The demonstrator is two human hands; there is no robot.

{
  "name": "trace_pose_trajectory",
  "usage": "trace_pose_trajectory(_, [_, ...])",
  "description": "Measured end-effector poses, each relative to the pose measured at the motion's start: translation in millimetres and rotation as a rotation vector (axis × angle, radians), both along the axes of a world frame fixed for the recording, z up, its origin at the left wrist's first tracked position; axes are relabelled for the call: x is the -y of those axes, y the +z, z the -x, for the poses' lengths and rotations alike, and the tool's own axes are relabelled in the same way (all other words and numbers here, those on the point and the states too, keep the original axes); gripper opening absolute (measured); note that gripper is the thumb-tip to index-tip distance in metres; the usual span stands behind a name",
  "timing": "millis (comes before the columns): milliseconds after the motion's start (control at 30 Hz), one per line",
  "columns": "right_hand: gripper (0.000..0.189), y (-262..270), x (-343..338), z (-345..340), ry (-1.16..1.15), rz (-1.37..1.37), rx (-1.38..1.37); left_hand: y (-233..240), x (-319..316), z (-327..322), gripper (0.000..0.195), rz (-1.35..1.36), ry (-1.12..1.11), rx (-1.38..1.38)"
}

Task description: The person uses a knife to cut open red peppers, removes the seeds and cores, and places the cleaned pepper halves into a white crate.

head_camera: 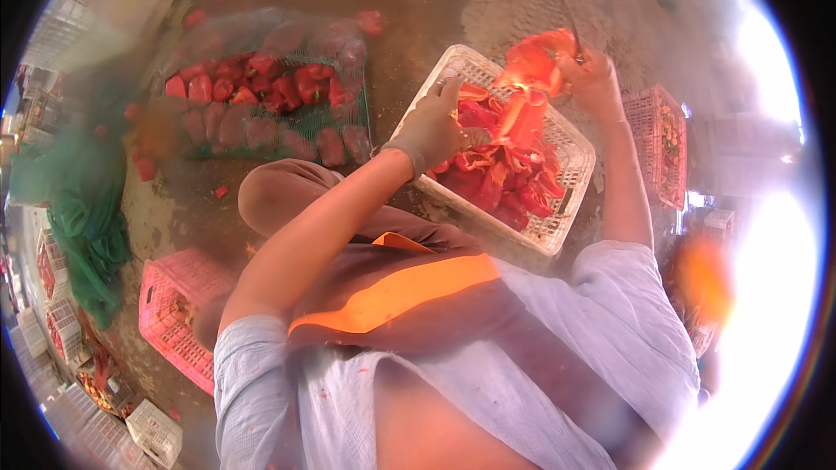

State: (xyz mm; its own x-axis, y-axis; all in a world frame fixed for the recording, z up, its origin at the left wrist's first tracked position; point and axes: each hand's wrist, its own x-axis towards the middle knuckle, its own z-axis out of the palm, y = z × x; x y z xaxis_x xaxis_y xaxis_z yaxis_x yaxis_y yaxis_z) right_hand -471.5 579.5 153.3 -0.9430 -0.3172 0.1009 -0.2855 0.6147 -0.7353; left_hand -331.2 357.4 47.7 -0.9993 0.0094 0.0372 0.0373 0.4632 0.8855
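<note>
My left hand (434, 124), in a thin glove, is over the near left rim of a white plastic crate (575, 173). Its fingertips are beside the red pepper pieces (499, 176) heaped in the crate; whether it grips one is hidden. Above the crate's far right side, my right hand (588, 75) holds a small knife (573, 29), its thin blade pointing up and away. Those fingers also hold a cut-open red pepper (535, 62), which hangs over the heap with pale inner flesh showing.
A green mesh sack (274, 124) of whole red peppers (284, 88) lies open at the upper left. Loose peppers (372, 22) dot the wet floor. Pink crates (176, 300) (653, 143) stand at lower left and right. Green netting (88, 241) and more crates (155, 431) line the left.
</note>
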Motion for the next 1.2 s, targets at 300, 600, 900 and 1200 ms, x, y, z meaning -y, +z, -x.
trace_pose_trajectory(300, [0.014,-7.7,20.7,12.9,0.089,0.248,-0.083,-10.6,9.5,1.1,0.041,-0.404,0.134,0.039])
trace_pose_trajectory(600, [0.019,78.8,6.2,-12.1,-0.478,0.448,-0.041,-91.8,42.8,-42.0,0.033,-0.401,0.468,0.376])
trace_pose_trajectory(900, [0.042,-68.6,-23.6,83.6,0.195,-0.685,-0.055,-82.3,38.4,-13.3,0.033,0.015,0.015,0.175])
trace_pose_trajectory(1200, [0.021,-261.7,313.8,20.0,1.025,-0.384,-0.175,4.3,303.9,-210.8,0.027,-0.196,1.069,-0.121])
